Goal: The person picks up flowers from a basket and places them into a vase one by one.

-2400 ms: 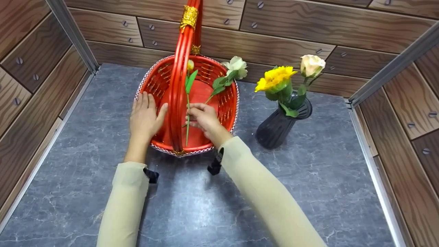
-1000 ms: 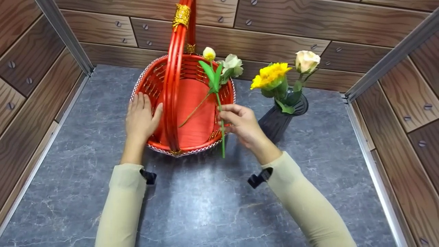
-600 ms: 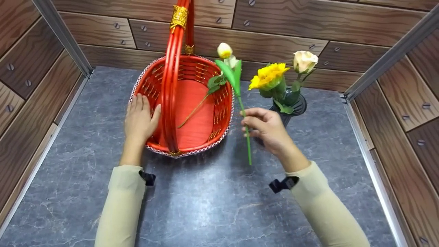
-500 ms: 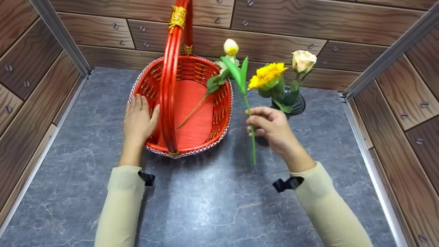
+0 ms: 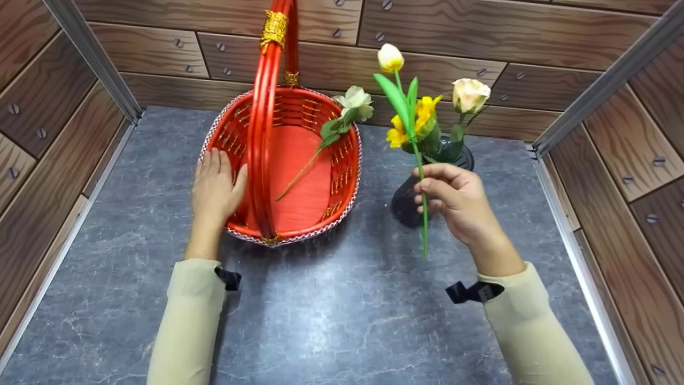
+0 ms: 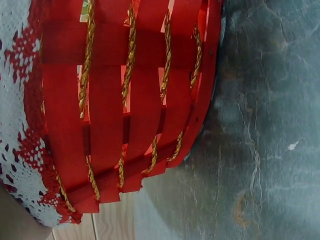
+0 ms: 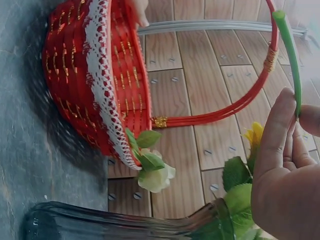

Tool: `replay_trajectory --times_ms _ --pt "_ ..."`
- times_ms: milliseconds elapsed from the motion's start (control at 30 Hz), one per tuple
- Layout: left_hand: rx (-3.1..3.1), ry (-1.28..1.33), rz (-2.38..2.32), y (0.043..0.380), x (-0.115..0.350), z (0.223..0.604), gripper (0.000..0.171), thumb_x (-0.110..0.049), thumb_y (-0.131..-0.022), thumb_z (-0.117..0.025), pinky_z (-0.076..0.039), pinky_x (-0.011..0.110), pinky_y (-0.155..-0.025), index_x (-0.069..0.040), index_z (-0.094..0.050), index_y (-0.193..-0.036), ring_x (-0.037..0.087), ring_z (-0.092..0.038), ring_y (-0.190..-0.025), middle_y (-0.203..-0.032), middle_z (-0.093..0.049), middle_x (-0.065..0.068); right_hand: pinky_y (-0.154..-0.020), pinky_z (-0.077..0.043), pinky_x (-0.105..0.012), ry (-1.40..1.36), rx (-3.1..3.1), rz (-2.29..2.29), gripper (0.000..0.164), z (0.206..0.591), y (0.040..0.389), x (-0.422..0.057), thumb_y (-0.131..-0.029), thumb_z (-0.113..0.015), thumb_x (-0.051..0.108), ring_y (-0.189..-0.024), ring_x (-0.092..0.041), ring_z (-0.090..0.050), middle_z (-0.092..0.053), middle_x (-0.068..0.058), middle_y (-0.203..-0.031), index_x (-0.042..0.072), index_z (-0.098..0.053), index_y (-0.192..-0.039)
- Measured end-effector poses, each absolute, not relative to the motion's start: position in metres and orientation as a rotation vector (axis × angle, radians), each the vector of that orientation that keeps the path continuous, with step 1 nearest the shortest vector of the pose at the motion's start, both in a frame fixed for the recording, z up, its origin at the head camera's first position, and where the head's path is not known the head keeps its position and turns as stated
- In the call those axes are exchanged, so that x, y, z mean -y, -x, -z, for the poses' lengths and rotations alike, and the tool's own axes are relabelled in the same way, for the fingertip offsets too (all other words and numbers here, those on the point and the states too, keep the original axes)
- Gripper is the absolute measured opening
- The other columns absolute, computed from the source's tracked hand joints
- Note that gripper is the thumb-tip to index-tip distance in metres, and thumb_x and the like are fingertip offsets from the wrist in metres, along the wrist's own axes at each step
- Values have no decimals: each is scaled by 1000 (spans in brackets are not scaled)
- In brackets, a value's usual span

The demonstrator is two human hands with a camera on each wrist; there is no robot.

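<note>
Between thumb and fingers, my right hand (image 5: 459, 206) pinches the green stem of a pale yellow tulip (image 5: 411, 120), held upright in front of a dark ribbed vase (image 5: 407, 206). The stem's lower end (image 7: 290, 47) points free past the fingers in the right wrist view. My left hand (image 5: 215, 184) rests with straight fingers on the left rim of a red woven basket (image 5: 307, 176). A white flower (image 5: 355, 102) leans in the basket, its bloom over the right rim. A yellow sunflower (image 5: 396, 135), partly hidden behind the tulip, and a cream rose (image 5: 471, 96) stand in the vase.
The basket's tall red handle (image 5: 262, 123) arches up over its middle. Wood-patterned panels (image 5: 427, 32) close off the back and both sides, with metal strips (image 5: 588, 315) along the edges. Grey marbled tabletop (image 5: 320, 321) lies in front.
My right hand has lifted the tulip out of the basket and carried it right to the vase. My left hand stays on the basket's rim.
</note>
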State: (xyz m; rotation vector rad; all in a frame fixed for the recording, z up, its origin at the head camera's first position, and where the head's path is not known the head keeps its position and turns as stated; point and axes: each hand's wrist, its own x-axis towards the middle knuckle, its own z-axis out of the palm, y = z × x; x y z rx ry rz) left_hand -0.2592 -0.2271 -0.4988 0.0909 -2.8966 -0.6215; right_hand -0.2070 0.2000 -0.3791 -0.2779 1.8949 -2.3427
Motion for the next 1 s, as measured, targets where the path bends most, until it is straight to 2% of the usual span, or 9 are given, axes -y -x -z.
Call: replay_trajectory --times_ms 367,733,1000 --pt "2906 -95 630 260 227 500 77 -53 -105 -27 -5 50 -125 9 -28 -152 40 -10 -153 -162 -19 27 -57 -59 -26 321 -1861 2436 18 368 204 -224 -95 -55 -8 -66 -16 -66 -68 -8 -80 -2 -70 -102" --pt "2873 -83 627 260 226 499 78 -53 -105 -29 -9 51 -125 10 -31 -151 40 -14 -152 -160 -23 28 -57 -58 -26 170 -1857 2584 19 362 214 -253 -94 -53 -10 -64 -16 -66 -69 -9 -77 -2 -70 -98" --pt "2875 -79 635 260 227 500 78 -54 -105 -29 -8 51 -125 10 -31 -151 40 -13 -152 -160 -23 28 -57 -59 -27 172 -1789 2697 12 365 229 -273 -93 -56 -11 -65 -20 -66 -67 -13 -78 -8 -64 -102"
